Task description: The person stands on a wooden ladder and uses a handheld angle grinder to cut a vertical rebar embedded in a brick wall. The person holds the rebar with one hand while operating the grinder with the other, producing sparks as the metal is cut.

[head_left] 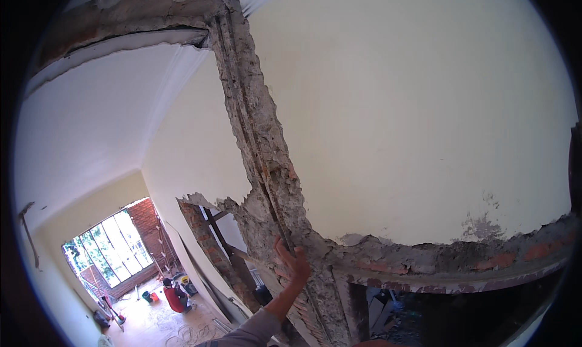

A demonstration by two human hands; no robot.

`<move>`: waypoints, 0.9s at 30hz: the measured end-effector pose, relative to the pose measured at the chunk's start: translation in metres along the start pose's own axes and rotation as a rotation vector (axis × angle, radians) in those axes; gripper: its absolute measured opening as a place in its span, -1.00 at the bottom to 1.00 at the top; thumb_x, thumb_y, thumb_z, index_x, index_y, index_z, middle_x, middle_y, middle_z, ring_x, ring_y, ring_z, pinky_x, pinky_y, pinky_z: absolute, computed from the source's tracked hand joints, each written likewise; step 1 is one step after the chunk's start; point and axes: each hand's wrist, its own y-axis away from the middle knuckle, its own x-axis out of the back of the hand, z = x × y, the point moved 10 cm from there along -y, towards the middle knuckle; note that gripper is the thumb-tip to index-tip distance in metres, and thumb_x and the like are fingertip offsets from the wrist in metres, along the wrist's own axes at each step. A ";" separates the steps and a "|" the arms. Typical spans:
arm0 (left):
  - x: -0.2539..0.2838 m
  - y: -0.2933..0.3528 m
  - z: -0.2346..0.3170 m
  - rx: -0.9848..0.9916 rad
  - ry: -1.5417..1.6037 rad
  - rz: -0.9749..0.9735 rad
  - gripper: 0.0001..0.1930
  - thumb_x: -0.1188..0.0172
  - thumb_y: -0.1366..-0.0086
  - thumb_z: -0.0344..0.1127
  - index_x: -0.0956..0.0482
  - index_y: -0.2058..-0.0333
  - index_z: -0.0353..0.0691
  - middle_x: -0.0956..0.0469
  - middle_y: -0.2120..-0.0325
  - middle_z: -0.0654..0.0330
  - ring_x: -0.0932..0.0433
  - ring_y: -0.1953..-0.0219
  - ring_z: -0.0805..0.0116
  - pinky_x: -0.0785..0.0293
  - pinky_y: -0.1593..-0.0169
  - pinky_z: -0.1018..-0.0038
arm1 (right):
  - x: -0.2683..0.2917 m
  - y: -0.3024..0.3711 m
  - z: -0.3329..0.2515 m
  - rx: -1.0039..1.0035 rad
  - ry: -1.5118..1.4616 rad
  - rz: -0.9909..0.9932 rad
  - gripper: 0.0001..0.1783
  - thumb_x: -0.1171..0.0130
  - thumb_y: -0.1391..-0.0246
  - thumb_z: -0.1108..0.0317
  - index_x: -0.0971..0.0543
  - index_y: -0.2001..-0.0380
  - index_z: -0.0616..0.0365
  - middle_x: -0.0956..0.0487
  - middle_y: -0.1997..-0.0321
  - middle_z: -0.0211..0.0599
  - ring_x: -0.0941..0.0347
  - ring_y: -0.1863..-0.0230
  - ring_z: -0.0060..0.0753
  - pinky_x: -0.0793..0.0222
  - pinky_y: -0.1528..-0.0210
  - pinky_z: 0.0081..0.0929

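"Where was the left hand (294, 265)?"

"At the rough pillar (268, 123), just below the lower-left corner of the cream wall (412, 123), its fingers bent against a thin dark bar (276, 216)."

"Clamped on it?"

"I couldn't tell; the fingers hid the contact."

"And the bar?"

"It ran up along the pillar, between its ragged edges. Farther off, a person in red (174, 296) crouched near two buckets (147, 296)."
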 end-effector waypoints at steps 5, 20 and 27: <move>0.001 0.001 0.016 -0.039 -0.129 0.097 -0.30 0.19 -0.50 0.16 -0.16 -0.22 -0.47 -0.19 -0.21 -0.21 -0.24 -0.23 -0.18 -0.12 -0.28 0.00 | 0.008 -0.013 0.014 0.018 -0.025 0.001 -0.38 -0.12 -0.23 -0.03 -0.34 -0.19 0.14 -0.41 -0.12 0.05 -0.36 -0.14 0.07 -0.26 -0.15 -0.12; 0.000 0.000 0.019 -0.364 -0.400 -0.054 -0.44 0.29 -0.49 -0.33 0.03 -0.39 -0.43 0.04 -0.40 -0.27 0.02 -0.46 -0.15 0.10 -0.48 0.01 | -0.048 -0.009 0.042 0.142 -0.053 0.176 -0.13 -0.22 -0.15 0.05 -0.15 -0.41 0.18 -0.24 -0.42 0.07 -0.17 -0.41 0.07 -0.10 -0.42 -0.16; -0.003 -0.013 -0.023 -0.281 -0.058 -0.151 -0.56 0.27 -0.59 -0.11 -0.48 0.00 -0.35 -0.53 0.06 0.05 -0.56 0.13 0.22 -0.51 -0.10 0.34 | -0.035 -0.058 -0.057 0.178 -0.226 0.274 0.02 -0.40 0.05 0.17 -0.13 -0.42 0.20 -0.23 -0.41 0.14 -0.14 -0.43 0.10 -0.07 -0.47 -0.07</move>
